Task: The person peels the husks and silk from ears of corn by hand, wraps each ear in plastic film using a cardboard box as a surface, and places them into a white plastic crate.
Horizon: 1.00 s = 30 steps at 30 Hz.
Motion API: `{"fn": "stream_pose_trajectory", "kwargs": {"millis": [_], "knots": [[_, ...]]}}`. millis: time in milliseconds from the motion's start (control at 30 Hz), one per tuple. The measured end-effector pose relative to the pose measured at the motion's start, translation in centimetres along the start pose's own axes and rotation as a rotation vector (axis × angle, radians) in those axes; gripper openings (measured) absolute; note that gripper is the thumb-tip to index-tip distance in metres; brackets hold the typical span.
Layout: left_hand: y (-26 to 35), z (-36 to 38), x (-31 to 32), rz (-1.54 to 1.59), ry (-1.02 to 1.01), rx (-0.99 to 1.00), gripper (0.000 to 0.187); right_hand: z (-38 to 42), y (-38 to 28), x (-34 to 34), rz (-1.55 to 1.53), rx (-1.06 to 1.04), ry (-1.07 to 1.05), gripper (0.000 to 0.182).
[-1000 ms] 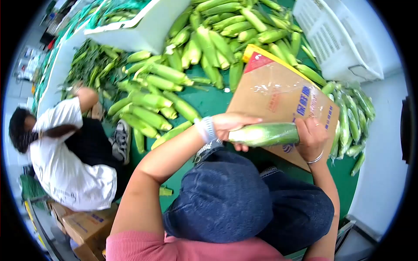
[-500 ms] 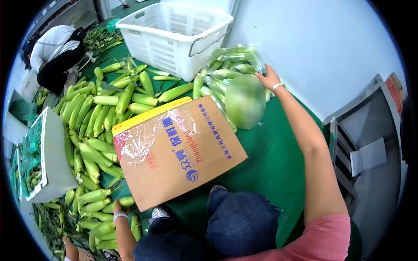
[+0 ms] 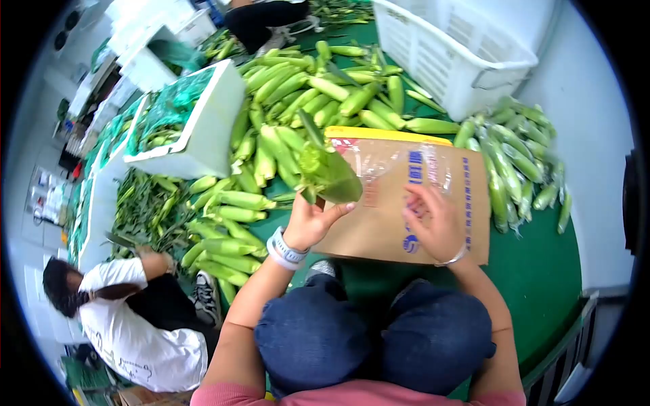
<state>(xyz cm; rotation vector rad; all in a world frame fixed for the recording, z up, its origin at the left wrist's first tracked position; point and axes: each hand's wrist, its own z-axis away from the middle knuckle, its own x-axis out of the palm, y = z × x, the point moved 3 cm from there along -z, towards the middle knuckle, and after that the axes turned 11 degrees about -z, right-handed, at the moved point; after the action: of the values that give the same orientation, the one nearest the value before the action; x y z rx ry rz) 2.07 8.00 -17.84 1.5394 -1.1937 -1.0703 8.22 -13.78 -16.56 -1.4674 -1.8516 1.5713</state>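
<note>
My left hand (image 3: 313, 220) grips an ear of corn (image 3: 330, 174) in its green husk, with the trimmed end tilted toward me. That ear is held up above the left edge of a printed cardboard box (image 3: 389, 230). Over the right part of the box hovers my right hand (image 3: 437, 227), its fingers apart and bent, with nothing visible in them. To the left and beyond lies a large heap of husked-on corn (image 3: 233, 247). Ears in clear plastic bags (image 3: 511, 166) are piled to the right of the box.
A white plastic crate (image 3: 453, 57) stands beyond the box by the wall. White foam boxes (image 3: 210, 125) with green netting are at left. A person in a white shirt (image 3: 145, 338) crouches at left near stripped leaves (image 3: 152, 210); another person's legs (image 3: 267, 24) show at the top.
My left hand has come up from the heap with an ear of corn. My right hand has drawn back from the bagged corn to above the box. The view has turned left.
</note>
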Motion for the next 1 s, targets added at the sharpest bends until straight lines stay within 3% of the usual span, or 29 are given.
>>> {"fn": "stream_pose_trajectory", "kwargs": {"millis": [300, 333, 433, 500, 533, 600, 667, 733, 800, 833, 900, 933, 1000], "knots": [[0.3, 0.3, 3.0, -0.11, -0.041, 0.037, 0.077, 0.4, -2.4, -0.7, -0.122, -0.013, 0.067, 0.023], [0.1, 0.2, 2.8, -0.239, -0.048, 0.122, 0.08, 0.4, -2.0, -0.8, -0.117, -0.007, 0.069, 0.023], [-0.6, 1.0, 1.5, -0.217, 0.045, 0.0, 0.076, 0.6, 2.5, -1.6, -0.043, 0.202, -0.021, 0.028], [-0.6, 0.7, 0.1, -0.23, 0.161, -0.071, 0.073, 1.5, 8.4, -3.5, 0.458, 0.375, 0.001, 0.036], [0.0, 0.0, -0.4, -0.366, 0.195, 0.009, 0.071, 1.4, 9.3, -4.2, 0.468, 0.394, 0.016, 0.036], [1.4, -2.1, -0.5, -0.724, 0.204, 0.196, 0.068, 1.5, 11.1, -5.7, 0.754, 0.708, 0.027, 0.041], [1.8, -5.1, 0.9, -1.085, 0.106, 0.332, 0.065, 0.4, 11.6, -4.5, 0.741, 0.788, -0.029, 0.04], [0.2, -8.1, 3.2, -1.158, 0.011, 0.407, 0.065, -1.1, 12.4, -4.6, 0.737, 0.842, -0.069, 0.039], [-2.3, -10.5, 5.4, -1.212, -0.082, 0.413, 0.066, -1.6, 14.0, -4.3, 0.284, 0.916, -0.202, 0.033], [-4.0, -11.6, 6.2, -1.228, -0.129, 0.4, 0.067, -0.8, 14.6, -5.0, 0.294, 0.917, -0.193, 0.033], [-6.7, -13.0, 7.1, -1.235, -0.156, 0.374, 0.067, 2.8, 15.6, -6.5, -0.763, 0.973, -0.007, 0.023], [-8.0, -13.3, 7.3, -1.232, -0.213, 0.287, 0.065, 3.9, 15.6, -8.1, -0.757, 0.977, -0.001, 0.023], [-8.2, -13.3, 8.1, -1.324, -0.372, 0.157, 0.063, 4.6, 13.9, -11.6, -1.344, 0.67, 0.351, 0.018]]}}
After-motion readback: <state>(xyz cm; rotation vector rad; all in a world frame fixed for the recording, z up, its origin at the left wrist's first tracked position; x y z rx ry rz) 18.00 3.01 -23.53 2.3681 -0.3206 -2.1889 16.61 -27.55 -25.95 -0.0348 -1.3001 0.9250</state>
